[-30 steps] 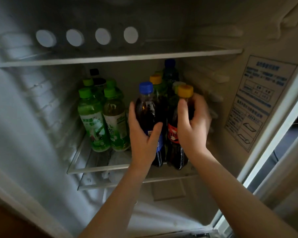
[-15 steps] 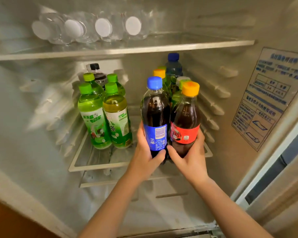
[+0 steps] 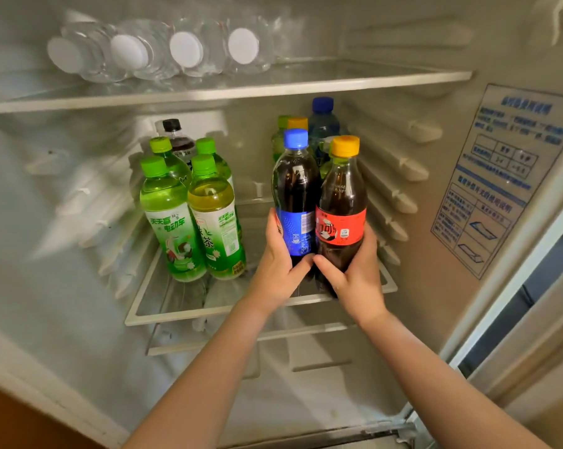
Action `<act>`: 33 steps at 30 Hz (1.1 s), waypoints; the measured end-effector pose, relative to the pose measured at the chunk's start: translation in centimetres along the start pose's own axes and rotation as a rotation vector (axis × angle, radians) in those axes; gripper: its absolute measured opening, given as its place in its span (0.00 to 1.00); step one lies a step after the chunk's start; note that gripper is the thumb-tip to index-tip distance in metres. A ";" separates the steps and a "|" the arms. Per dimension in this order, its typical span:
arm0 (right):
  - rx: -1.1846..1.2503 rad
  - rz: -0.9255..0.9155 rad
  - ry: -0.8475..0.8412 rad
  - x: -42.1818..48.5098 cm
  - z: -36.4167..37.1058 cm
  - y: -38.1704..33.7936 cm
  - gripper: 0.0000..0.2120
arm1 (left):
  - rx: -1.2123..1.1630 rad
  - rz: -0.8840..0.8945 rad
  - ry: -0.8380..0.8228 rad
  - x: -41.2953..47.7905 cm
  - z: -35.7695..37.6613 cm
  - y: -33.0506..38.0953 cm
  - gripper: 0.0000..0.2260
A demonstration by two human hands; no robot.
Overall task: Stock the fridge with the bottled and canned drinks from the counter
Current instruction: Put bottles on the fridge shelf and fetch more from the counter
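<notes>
Two cola btls, both upright, long axes vertical & parallel, sides touching: blue-label cola (image 3: 295, 196) in L hand (image 3: 278, 270), red-label cola (image 3: 341, 209) in R hand (image 3: 359, 281). Each hand grips its own btl low on the body, from 6 o'clk. The thumbs cross the fronts and meet, or nearly so, betw. the two; the other fingers curl round the outer sides & out of sight behind. The pair is over the front-R part of the middle shelf (image 3: 209, 314). Bases are hidden by the hands, so can't tell if they're down on it or just above. At 12 o'clk, close behind, stands a cluster of btls incl. a blue-cap bottle (image 3: 322, 124). Green tea btls (image 3: 189, 222) are at 9 o'clk, apart, w/ a bare strip of shelf betw. Judgement: the move turns on that 12 o'clk line. Slide both back along it, axes kept vertical, till they close up on the cluster, then let go. Neither hand is nearer, as each has its btl. Risk: knocking the rear ones over.
</notes>
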State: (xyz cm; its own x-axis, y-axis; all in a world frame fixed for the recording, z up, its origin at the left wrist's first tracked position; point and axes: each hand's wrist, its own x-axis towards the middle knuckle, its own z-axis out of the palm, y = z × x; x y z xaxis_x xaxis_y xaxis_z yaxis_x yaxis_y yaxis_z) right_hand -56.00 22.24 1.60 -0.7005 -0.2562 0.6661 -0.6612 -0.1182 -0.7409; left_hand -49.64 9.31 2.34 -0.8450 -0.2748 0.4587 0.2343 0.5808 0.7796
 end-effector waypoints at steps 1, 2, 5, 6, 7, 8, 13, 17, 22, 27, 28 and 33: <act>-0.008 0.002 0.004 0.0 0.0 0.0 0.32 | -0.010 -0.017 0.008 0.1 0.0 0.0 0.43; -0.018 0.007 0.007 -0.1 0.1 0.0 0.32 | -0.024 -0.029 0.016 0.0 0.0 0.0 0.43; -0.065 0.025 0.027 -0.5 0.0 -0.1 0.31 | -0.065 -0.057 0.043 -0.3 0.1 0.1 0.42; -0.085 0.028 0.030 -0.6 -0.1 -0.1 0.31 | -0.074 -0.067 0.048 -0.4 0.2 0.2 0.41; -0.098 0.034 0.023 -0.7 -0.3 -0.1 0.31 | -0.081 -0.084 0.050 -0.5 0.2 0.3 0.40; -0.106 0.043 0.008 -0.7 -0.4 -0.2 0.31 | -0.086 -0.102 0.049 -0.6 0.1 0.3 0.39; -0.145 0.128 0.063 -1.1 -1.5 0.2 0.33 | -0.077 -0.071 0.063 -1.3 -0.6 -0.4 0.32; -0.250 0.167 0.249 -0.8 -2.2 0.6 0.36 | -0.058 -0.092 0.085 -1.8 -0.9 -0.8 0.29; -0.237 0.261 0.338 -0.4 -1.3 0.5 0.37 | -0.078 -0.110 0.123 -2.4 -0.5 -1.3 0.28; -0.204 0.305 0.294 -0.2 -0.5 0.4 0.39 | -0.148 -0.135 0.184 -2.4 -0.1 -1.9 0.27; -0.202 0.317 0.285 -0.4 -0.6 0.4 0.40 | -0.157 -0.129 0.196 -2.4 0.0 -2.0 0.27; -0.267 0.338 0.186 -3.0 -1.1 -0.1 0.40 | -0.187 -0.162 0.272 -2.9 0.5 -1.6 0.26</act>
State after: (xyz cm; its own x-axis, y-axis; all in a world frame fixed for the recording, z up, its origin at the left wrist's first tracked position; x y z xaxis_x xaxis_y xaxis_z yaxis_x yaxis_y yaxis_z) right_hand -54.13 24.03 -0.23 -0.9088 -0.0582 0.4132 -0.4161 0.2000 -0.8870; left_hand -47.80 9.55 -0.49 -0.7258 -0.5599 0.3997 0.2127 0.3699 0.9044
